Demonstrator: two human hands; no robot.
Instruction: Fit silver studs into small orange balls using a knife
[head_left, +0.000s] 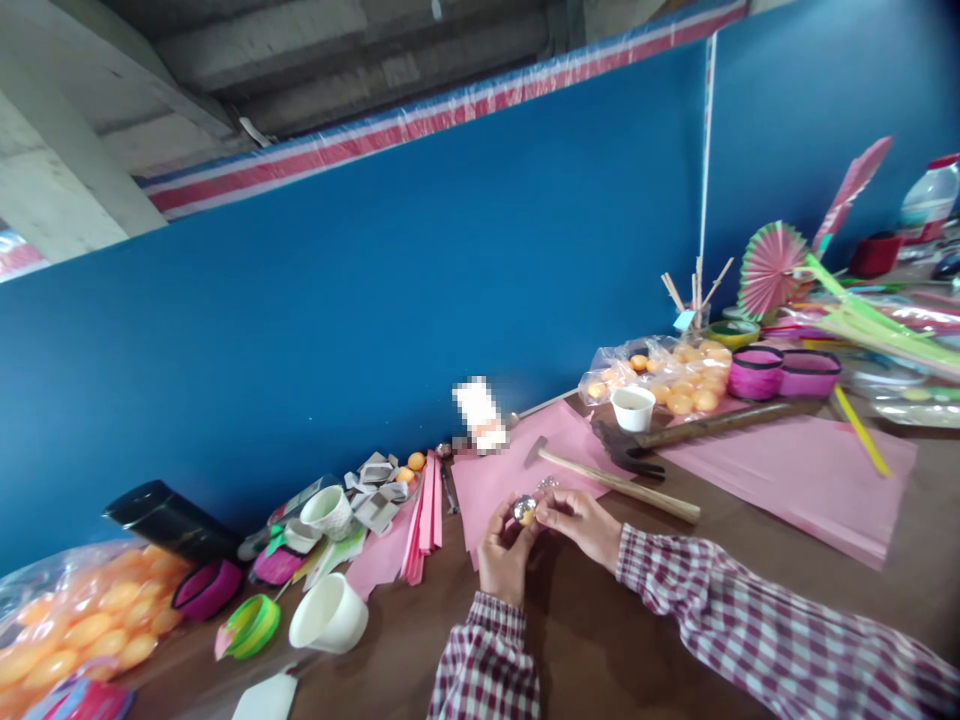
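My left hand [504, 555] holds a small ball [524, 509] between thumb and fingers. The ball is covered mostly in shiny silver, with an orange patch low on its right side. My right hand [581, 520] meets the ball from the right, its thumb and finger pinched at the surface; what lies between those tips is too small to make out. Just behind the hands, small shiny bits [547, 483] lie on a pink paper sheet [480, 490]. A hammer with a wooden handle [622, 483] rests across that sheet, near my right hand.
A larger hammer [720, 425] lies behind at right. Bagged orange balls [686, 385] sit near the blue partition [375, 270], others [105, 610] at far left. White cups [330, 615], folded pink strips [427, 515], silvery pieces [379, 490] and a green tape roll [251, 627] stand left.
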